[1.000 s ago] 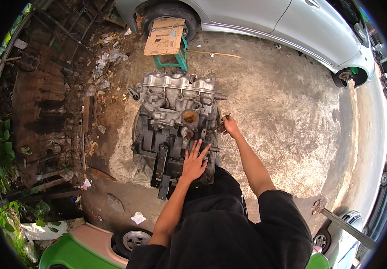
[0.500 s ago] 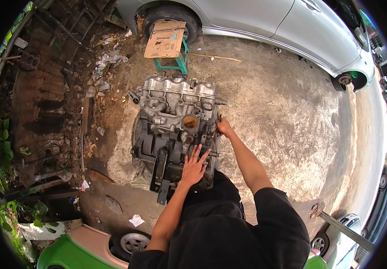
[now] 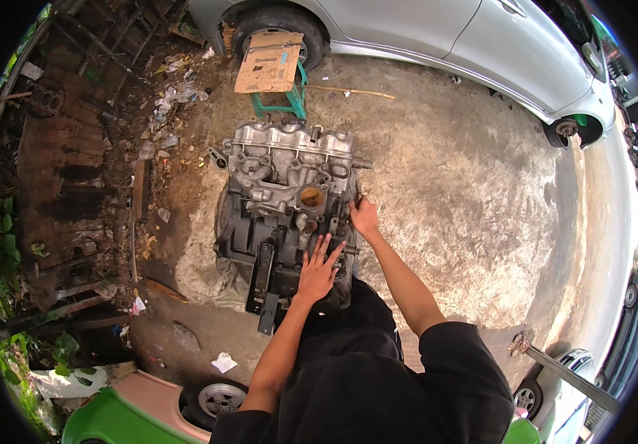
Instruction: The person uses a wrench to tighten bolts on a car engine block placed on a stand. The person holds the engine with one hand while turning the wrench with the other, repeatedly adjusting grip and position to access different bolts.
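A greasy metal engine block (image 3: 260, 233) with a ribbed silver cover (image 3: 282, 140), a round orange-stained opening (image 3: 311, 196) and a black bracket (image 3: 265, 281) sits before me. My left hand (image 3: 320, 268) lies on its lower right part, fingers spread, holding nothing. My right hand (image 3: 364, 218) is at the engine's right edge, fingers curled round something I cannot make out, partly hidden against the metal.
Behind the engine stands a green plastic stool (image 3: 294, 103) topped with cardboard (image 3: 267, 66), beside a silver car (image 3: 496, 66). Planks and litter (image 3: 75, 163) line the left. A green-and-pink vehicle body (image 3: 112, 411) is at the lower left; a metal beam (image 3: 570, 377) at the lower right.
My right hand, earlier out beside the engine with a thin metal object showing in it, has moved left against the engine's side, where that object is obscured. My left hand stays on the block.
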`<state>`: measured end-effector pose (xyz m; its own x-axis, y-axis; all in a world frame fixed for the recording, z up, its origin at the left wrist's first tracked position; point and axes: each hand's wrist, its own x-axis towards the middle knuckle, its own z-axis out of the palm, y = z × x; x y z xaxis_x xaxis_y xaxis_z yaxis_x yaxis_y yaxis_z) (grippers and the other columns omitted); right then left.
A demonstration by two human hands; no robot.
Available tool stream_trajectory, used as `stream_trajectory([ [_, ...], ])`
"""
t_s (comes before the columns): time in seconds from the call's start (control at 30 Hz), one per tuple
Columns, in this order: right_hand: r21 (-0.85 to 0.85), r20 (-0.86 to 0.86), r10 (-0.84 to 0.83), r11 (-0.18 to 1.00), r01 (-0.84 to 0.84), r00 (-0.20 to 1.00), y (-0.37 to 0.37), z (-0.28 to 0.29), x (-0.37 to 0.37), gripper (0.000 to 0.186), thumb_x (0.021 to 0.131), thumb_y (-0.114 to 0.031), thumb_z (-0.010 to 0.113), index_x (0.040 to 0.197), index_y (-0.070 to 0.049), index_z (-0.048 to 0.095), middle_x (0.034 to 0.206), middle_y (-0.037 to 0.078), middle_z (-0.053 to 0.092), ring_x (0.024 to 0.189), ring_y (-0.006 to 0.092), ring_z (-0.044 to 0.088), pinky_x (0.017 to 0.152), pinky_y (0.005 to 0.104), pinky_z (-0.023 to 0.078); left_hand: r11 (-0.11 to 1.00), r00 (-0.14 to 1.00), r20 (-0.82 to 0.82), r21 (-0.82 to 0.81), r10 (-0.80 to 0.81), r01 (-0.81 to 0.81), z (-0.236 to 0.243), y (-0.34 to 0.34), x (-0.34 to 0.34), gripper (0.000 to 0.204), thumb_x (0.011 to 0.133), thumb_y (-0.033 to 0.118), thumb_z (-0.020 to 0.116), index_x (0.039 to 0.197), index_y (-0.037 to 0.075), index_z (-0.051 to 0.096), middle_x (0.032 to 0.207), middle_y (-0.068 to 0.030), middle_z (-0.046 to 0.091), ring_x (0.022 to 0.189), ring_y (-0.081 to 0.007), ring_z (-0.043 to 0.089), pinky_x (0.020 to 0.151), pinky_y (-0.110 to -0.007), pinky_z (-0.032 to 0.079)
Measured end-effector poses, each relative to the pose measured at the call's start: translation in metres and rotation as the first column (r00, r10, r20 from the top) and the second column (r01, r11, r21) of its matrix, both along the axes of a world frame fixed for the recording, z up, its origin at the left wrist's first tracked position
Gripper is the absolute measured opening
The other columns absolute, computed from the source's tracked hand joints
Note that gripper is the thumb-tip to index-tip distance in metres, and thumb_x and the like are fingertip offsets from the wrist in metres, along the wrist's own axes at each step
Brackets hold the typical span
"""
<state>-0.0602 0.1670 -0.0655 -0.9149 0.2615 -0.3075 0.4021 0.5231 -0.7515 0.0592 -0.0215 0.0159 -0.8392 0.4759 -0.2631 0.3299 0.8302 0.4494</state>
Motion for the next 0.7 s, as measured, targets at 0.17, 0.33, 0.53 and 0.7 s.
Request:
stream_trajectory([
  [0.17,-0.155,-0.167,-0.073,0.987,0.047,0.983,-0.033,0.008,0.089,0.026,0.097,-0.014,0.057,0.112,0.003,0.047,0.093,0.029,0.065,0.089,0.0476,0.065,0.075,0.0487,0.050,1.000,1.000,-0.002,0.003,0.010,-0.010,0.000,0.000,0.001,0.077,0.094,0.021,0.065,0.158,0.032,0.024,0.168,-0.0091,0.009,0.154,-0.0282,0.010,0.121,-0.058,0.016],
  [0.33,-0.154,-0.153,-0.081,0.986,0.057,0.985,-0.031,-0.019,0.116,0.020,0.100,-0.012,0.054,0.111,0.003,0.045,0.105,0.030,0.063,0.094,0.0466,0.064,0.077,0.0485,0.049,1.000,1.000,-0.001,0.013,0.011,-0.011,0.001,0.001,0.003,0.078,0.094,0.020,0.065,0.158,0.032,0.024,0.168,-0.0093,0.009,0.154,-0.0278,0.010,0.121,-0.057,0.015],
  [0.53,-0.262,-0.242,-0.465,0.877,0.404,0.852,0.011,-0.053,0.105,0.020,0.096,-0.006,0.060,0.109,0.008,0.055,0.085,0.022,0.068,0.072,0.0357,0.069,0.066,0.0418,0.054,0.999,0.998,-0.064,0.031,0.015,-0.014,0.000,0.000,0.002,0.077,0.095,0.019,0.064,0.158,0.036,0.023,0.168,-0.0045,0.008,0.154,-0.0261,0.010,0.119,-0.059,0.022],
  [0.7,-0.629,0.017,-0.498,0.669,0.396,0.867,0.041,-0.052,0.090,0.012,0.093,0.000,0.065,0.103,0.006,0.062,0.086,0.014,0.071,0.071,0.0206,0.071,0.065,0.0339,0.060,1.000,0.999,-0.035,0.017,0.023,-0.022,0.001,0.002,0.002,0.076,0.096,0.019,0.064,0.158,0.036,0.023,0.168,-0.0041,0.007,0.154,-0.0257,0.009,0.119,-0.059,0.022],
])
